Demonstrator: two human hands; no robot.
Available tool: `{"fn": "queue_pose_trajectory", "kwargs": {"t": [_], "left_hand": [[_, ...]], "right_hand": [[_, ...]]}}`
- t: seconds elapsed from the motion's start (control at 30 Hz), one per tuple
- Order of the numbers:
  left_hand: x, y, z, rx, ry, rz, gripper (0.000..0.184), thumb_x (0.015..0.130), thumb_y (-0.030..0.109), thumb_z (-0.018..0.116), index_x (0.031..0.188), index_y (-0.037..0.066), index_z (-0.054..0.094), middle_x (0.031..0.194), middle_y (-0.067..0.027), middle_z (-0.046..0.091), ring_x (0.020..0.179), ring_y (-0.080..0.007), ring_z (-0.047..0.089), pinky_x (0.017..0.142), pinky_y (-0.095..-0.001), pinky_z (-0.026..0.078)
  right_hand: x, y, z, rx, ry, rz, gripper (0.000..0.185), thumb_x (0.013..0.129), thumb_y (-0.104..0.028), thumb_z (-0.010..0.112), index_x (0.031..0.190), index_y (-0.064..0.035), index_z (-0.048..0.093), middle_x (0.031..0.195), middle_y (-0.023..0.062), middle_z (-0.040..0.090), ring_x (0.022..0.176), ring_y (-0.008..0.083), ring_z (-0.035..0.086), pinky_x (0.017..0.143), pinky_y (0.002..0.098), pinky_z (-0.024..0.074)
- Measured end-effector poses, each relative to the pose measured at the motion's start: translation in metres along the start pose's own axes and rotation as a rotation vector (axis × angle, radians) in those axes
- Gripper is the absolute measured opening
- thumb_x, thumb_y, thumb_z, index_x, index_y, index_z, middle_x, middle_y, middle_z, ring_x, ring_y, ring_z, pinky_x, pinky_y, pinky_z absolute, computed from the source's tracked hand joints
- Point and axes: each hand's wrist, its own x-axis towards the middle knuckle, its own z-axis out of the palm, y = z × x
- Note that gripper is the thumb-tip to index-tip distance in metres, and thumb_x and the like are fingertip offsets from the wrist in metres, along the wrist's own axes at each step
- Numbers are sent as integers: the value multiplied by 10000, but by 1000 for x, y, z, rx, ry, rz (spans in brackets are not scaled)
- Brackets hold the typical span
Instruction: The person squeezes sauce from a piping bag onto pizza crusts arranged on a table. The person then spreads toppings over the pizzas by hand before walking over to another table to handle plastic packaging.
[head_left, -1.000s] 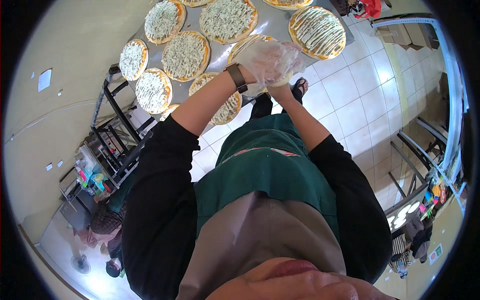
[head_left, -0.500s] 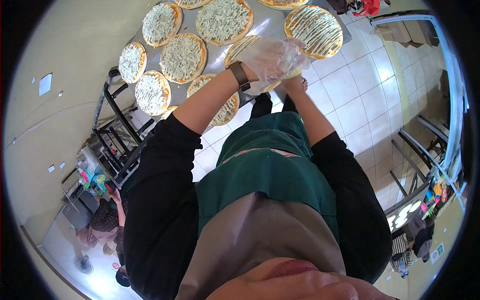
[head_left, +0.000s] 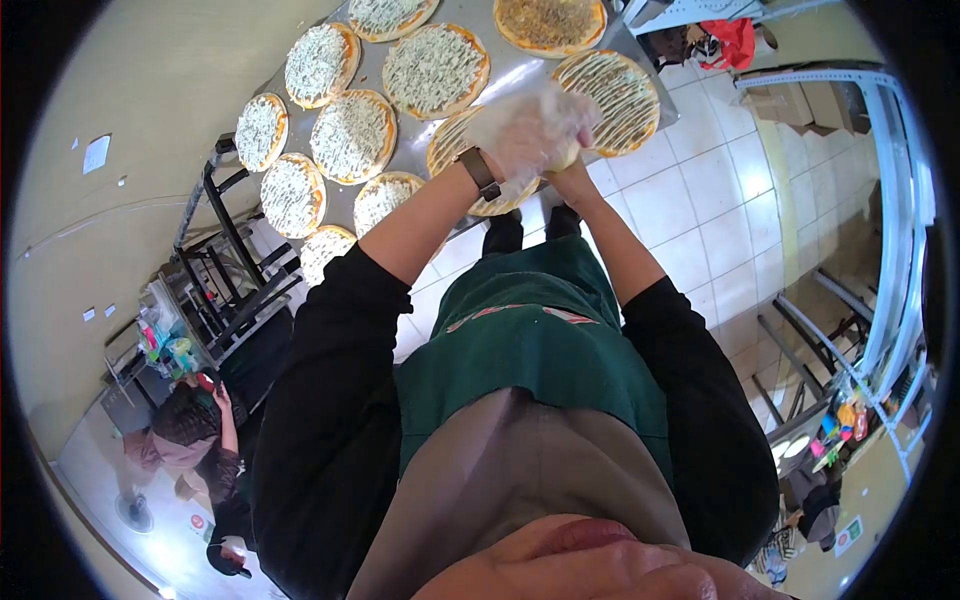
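My left hand [head_left: 520,130], in a clear plastic glove with a brown watch strap at the wrist, is closed round a soft pale yellow piping bag [head_left: 567,157]. Motion blurs its fingers. My right hand [head_left: 573,182] is closed at the bag's lower end, partly hidden behind it. Both hands are over the near edge of the metal table. Under and beside them lies a pizza [head_left: 450,145] with pale sauce stripes, partly covered by the glove. To the right is another striped pizza [head_left: 607,103].
Several pizzas topped with shredded white cheese [head_left: 436,70] fill the metal table [head_left: 655,85]. A brown-topped pizza [head_left: 550,22] sits at the far edge. Black metal frames [head_left: 230,250] stand at left, where another person [head_left: 190,430] works. A blue shelf [head_left: 895,230] rises at right.
My view has shifted, so the table and pizzas appear lower and slightly left. Both hands, still together on the bag, have moved a little left in view. The brown-topped pizza now shows more fully.
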Motion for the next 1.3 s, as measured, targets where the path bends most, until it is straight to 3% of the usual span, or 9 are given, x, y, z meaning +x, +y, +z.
{"fn": "queue_pose_trajectory", "kwargs": {"t": [0.07,0.3,0.37,0.6,0.8,0.9,1.0,1.1,1.3], "left_hand": [[17,58,27,752,295,-417,336,855,255,478,1058,-14,479,897,-87,536,875,-151,515,763,-259,415],[59,54,0,188,873,-102,322,880,403,419,811,98,496,714,12,447,672,-33,427,603,-202,379],[66,68,-24,671,610,-127,351,884,307,429,1160,94,464,1006,-119,532,925,-214,496,831,-298,385],[92,97,-100,901,332,506,339,876,276,432,1157,88,459,1022,-97,531,949,-221,486,845,-298,377],[135,73,-175,939,533,195,481,869,415,351,1207,85,446,1032,-96,546,930,-176,518,823,-282,407],[162,110,-186,1966,482,300,424,850,240,334,1267,162,337,1270,-84,376,1181,-186,332,1015,-311,232],[175,166,-160,1678,329,-400,412,816,244,375,1182,65,434,1156,-77,483,1076,-196,437,947,-325,322],[170,140,-191,2712,62,257,380,804,242,399,1144,85,464,1069,-68,521,991,-207,483,818,-361,396],[184,139,-187,2073,241,-491,319,796,235,409,1076,121,510,1038,-83,531,945,-236,500,760,-381,412]], "right_hand": [[5,-34,-13,-75,-145,36,725,557,-167,775,1170,-35,412,1077,104,508,1021,198,480,874,307,385],[81,-116,-20,-225,-247,-289,682,557,-118,780,1137,-28,432,1046,93,542,976,187,522,849,307,405],[104,-130,-13,-218,-331,-237,595,571,-105,770,1082,-22,476,1029,81,560,946,171,539,830,301,419],[193,-138,-8,-347,-271,-290,485,607,-118,744,1027,-11,526,966,72,590,890,169,561,774,301,446],[292,-125,-33,-349,-219,-232,368,757,-154,614,1090,-52,496,1064,48,527,928,145,519,768,295,434],[333,-134,-29,-23,-169,-143,354,772,-152,595,1097,-69,484,1057,27,520,898,124,521,738,276,439],[383,-83,-28,182,-85,-55,382,758,-116,601,1111,-72,463,1045,20,515,890,131,520,735,283,440],[372,-81,-4,105,-128,-114,451,700,-39,626,1112,-28,441,1010,56,533,924,165,523,761,297,437],[410,-55,-32,127,-65,-176,400,723,-6,577,1105,-21,459,1034,61,534,952,173,516,790,309,432]]}}
